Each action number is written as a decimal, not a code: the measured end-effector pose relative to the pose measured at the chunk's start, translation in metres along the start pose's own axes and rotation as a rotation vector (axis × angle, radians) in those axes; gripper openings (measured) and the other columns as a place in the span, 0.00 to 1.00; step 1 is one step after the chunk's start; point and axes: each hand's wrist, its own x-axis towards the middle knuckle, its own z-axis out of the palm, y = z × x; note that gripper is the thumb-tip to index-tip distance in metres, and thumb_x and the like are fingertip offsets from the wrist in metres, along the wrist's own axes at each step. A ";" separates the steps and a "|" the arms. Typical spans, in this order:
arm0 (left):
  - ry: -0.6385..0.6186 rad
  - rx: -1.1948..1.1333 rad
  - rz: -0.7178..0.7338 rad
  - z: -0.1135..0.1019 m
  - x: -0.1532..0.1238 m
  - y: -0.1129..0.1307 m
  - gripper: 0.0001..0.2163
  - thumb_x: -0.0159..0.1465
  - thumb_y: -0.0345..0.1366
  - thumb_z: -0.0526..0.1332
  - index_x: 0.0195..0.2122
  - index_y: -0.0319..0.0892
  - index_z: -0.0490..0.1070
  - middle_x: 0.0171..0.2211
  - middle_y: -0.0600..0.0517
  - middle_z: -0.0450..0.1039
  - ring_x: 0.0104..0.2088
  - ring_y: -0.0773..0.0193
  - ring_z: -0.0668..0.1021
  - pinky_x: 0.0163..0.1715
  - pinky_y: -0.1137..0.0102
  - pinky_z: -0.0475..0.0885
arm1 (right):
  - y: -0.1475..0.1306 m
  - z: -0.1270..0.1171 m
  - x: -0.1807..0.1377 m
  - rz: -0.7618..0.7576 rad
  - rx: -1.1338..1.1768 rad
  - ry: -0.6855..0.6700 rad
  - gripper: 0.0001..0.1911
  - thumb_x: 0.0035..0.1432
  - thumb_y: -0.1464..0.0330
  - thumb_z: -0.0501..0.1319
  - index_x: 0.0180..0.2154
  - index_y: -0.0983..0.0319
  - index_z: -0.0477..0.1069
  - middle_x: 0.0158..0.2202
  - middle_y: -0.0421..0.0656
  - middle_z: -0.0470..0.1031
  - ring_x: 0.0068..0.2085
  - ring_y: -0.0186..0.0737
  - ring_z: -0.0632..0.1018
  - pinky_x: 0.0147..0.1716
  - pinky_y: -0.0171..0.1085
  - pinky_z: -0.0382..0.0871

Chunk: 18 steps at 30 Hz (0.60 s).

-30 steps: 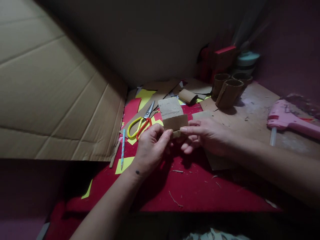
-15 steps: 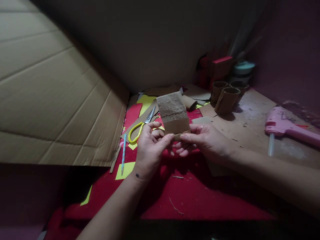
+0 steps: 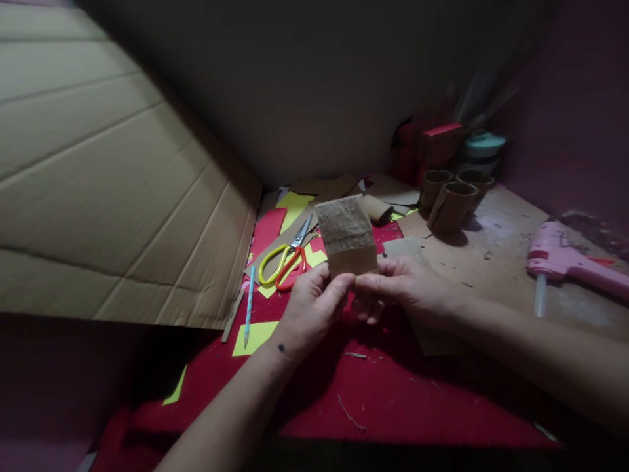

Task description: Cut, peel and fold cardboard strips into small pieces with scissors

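Note:
Both my hands hold a small brown cardboard piece (image 3: pixel 346 236) upright above a red felt mat (image 3: pixel 393 393). My left hand (image 3: pixel 314 308) pinches its lower left edge with thumb and fingers closed on it. My right hand (image 3: pixel 403 288) pinches the lower right edge the same way. The upper half of the piece looks rough and peeled, the lower band smooth. Just behind it lie scissors (image 3: pixel 287 255) with one yellow and one orange handle.
A large flattened cardboard sheet (image 3: pixel 113 196) leans at the left. A blue pencil (image 3: pixel 249 301), yellow paper scraps (image 3: pixel 255 335) and cardboard offcuts litter the mat. Cardboard tubes (image 3: pixel 452 203) stand at the back right. A pink glue gun (image 3: pixel 565 262) lies at the right.
The cardboard piece has been tipped up from lying back to standing upright, and both hands have closed in on its lower edge. The view has shifted slightly.

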 end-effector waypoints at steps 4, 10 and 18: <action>-0.030 -0.050 -0.017 0.000 -0.001 -0.003 0.11 0.61 0.42 0.62 0.28 0.40 0.65 0.16 0.58 0.63 0.14 0.75 0.63 0.14 0.78 0.57 | -0.002 0.004 -0.003 -0.027 -0.001 0.041 0.16 0.54 0.58 0.65 0.27 0.66 0.75 0.21 0.43 0.77 0.20 0.31 0.74 0.21 0.29 0.70; -0.127 -0.165 -0.126 0.000 0.000 -0.001 0.11 0.61 0.43 0.62 0.29 0.41 0.65 0.17 0.57 0.66 0.13 0.75 0.63 0.12 0.79 0.56 | -0.001 0.005 -0.005 -0.033 -0.039 0.098 0.16 0.54 0.58 0.64 0.27 0.65 0.75 0.20 0.42 0.75 0.18 0.31 0.73 0.16 0.28 0.65; -0.108 -0.143 -0.141 0.002 0.000 0.002 0.09 0.57 0.39 0.65 0.35 0.39 0.71 0.15 0.60 0.62 0.13 0.76 0.60 0.13 0.78 0.55 | -0.004 -0.003 -0.005 -0.172 -0.013 0.175 0.12 0.57 0.59 0.63 0.36 0.62 0.74 0.28 0.40 0.76 0.28 0.34 0.75 0.30 0.33 0.69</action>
